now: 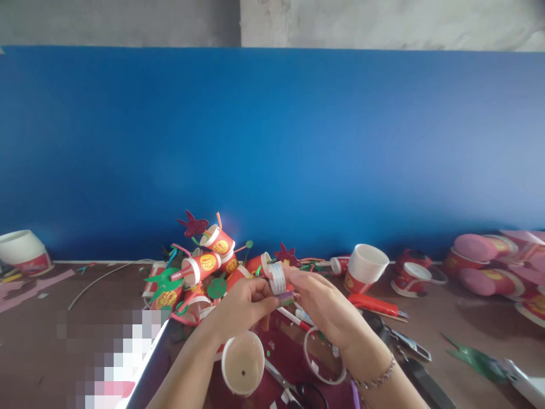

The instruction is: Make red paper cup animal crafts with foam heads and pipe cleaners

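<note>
Left hand (251,304) pinches a paper strip (278,277), print unreadable; right hand's (321,298) grip unclear. Yellow-badged cups (207,263) crowd the brown table's (432,313) far edge, by a blue wall (272,153).

We see a matt paper strip (278,278), smooth paper cups (367,263), metal scissor blades (276,373), a smooth, softly glossy panel (272,153) and a rough, concrete-looking wall (119,23).

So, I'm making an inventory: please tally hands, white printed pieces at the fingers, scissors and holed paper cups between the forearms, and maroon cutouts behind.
Left hand, right hand: 2
White printed piece: 1
Scissors: 1
Holed paper cup: 1
Maroon cutouts: 2
Total: 7
</note>
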Motion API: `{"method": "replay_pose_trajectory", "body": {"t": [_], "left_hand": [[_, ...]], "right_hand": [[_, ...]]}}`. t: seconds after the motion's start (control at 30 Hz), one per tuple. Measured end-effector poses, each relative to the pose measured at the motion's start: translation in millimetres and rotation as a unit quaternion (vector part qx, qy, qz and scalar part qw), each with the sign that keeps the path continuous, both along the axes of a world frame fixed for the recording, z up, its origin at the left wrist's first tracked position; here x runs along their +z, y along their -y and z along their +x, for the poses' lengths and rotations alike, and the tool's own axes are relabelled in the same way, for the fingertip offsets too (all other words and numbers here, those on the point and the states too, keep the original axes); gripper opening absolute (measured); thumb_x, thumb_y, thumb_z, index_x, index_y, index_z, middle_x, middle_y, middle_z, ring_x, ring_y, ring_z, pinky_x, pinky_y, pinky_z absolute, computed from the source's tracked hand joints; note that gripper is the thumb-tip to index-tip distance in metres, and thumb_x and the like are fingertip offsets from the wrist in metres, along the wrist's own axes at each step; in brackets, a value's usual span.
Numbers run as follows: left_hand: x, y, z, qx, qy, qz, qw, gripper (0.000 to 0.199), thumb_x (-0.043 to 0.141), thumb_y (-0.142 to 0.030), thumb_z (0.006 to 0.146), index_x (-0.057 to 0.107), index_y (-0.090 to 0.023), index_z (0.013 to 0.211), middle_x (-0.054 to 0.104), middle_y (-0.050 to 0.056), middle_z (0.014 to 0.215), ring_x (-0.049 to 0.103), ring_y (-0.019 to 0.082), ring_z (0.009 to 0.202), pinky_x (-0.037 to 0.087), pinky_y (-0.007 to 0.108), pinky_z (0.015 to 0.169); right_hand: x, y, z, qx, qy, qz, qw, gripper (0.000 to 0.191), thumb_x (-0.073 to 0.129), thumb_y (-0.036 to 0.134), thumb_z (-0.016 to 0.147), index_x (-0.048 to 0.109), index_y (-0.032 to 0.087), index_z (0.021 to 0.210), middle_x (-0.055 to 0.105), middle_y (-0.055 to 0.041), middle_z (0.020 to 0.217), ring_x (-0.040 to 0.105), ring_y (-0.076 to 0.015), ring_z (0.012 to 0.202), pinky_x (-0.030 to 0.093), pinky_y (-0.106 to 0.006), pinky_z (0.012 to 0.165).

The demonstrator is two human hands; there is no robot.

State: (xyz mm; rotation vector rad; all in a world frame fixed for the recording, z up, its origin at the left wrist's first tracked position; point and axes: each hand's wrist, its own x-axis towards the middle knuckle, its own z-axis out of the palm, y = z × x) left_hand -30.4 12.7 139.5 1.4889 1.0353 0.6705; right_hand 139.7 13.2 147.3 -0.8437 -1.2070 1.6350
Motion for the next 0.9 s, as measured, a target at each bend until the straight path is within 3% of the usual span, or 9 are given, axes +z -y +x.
{"method": "replay_pose_trajectory", "body": {"t": [0.1, 0.2, 0.37, 0.47, 0.73, 0.9], "left_hand": [[-1.0, -1.2, -1.8, -0.027, 0.008, 0.009, 1.000, 0.023, 0.059, -0.041, 0.081, 0.059, -0.018, 0.086, 0.052, -0.007, 0.050, 0.049, 0.008, 0.046, 0.032, 0.019, 0.045], [-0.3, -1.9, -3.6, -0.029, -0.001, 0.006, 1.000, 0.024, 0.058, -0.042, 0.082, 0.060, -0.018, 0.084, 0.052, -0.006, 0.050, 0.048, 0.008, 0.045, 0.033, 0.019, 0.045], [-1.3, -3.1, -4.9, -0.005, -0.018, 0.019, 1.000, 0.022, 0.060, -0.038, 0.081, 0.061, -0.019, 0.091, 0.054, -0.007, 0.048, 0.047, 0.009, 0.041, 0.033, 0.020, 0.043], [-3.3, -3.3, -3.2, 0.008, -0.018, 0.062, 0.998, 0.017, 0.055, -0.034, 0.083, 0.063, -0.018, 0.085, 0.053, -0.006, 0.049, 0.047, 0.009, 0.043, 0.034, 0.020, 0.046], [-7.7, -8.7, -0.6, 0.160, -0.080, 0.166, 0.970, 0.023, 0.050, -0.035, 0.084, 0.059, -0.017, 0.072, 0.057, -0.002, 0.052, 0.053, 0.013, 0.050, 0.035, 0.022, 0.047], [-10.4, -11.8, -2.5, 0.179, -0.045, 0.157, 0.970, 0.025, 0.051, -0.039, 0.085, 0.059, -0.018, 0.075, 0.058, -0.002, 0.057, 0.053, 0.013, 0.052, 0.036, 0.022, 0.049]], "right_hand": [[-1.7, 2.6, 0.7, -0.042, 0.027, 0.006, 0.999, 0.031, 0.066, 0.042, 0.076, 0.072, 0.022, 0.099, 0.069, -0.0069, 0.110, 0.057, -0.0265, 0.109, 0.043, -0.040, 0.092], [-1.2, 5.8, 1.2, -0.061, 0.053, 0.007, 0.997, 0.034, 0.069, 0.045, 0.073, 0.073, 0.023, 0.098, 0.065, -0.0078, 0.119, 0.051, -0.0288, 0.118, 0.039, -0.044, 0.099], [6.1, 10.7, 1.2, -0.013, 0.104, 0.074, 0.992, 0.028, 0.067, 0.046, 0.078, 0.075, 0.023, 0.091, 0.051, -0.0065, 0.138, 0.037, -0.0290, 0.132, 0.031, -0.043, 0.107], [8.1, 11.5, 0.9, 0.006, 0.117, 0.106, 0.987, 0.029, 0.064, 0.048, 0.080, 0.074, 0.022, 0.088, 0.046, -0.0056, 0.142, 0.038, -0.0295, 0.131, 0.033, -0.043, 0.105], [6.5, 12.9, -2.0, -0.049, 0.210, 0.163, 0.963, 0.040, 0.057, 0.054, 0.083, 0.065, 0.019, 0.067, 0.046, -0.0074, 0.140, 0.043, -0.0308, 0.126, 0.037, -0.042, 0.100], [5.1, 12.6, -0.3, -0.067, 0.282, 0.221, 0.931, 0.038, 0.054, 0.054, 0.084, 0.065, 0.021, 0.069, 0.053, -0.0093, 0.130, 0.037, -0.0312, 0.130, 0.029, -0.046, 0.106]]}}
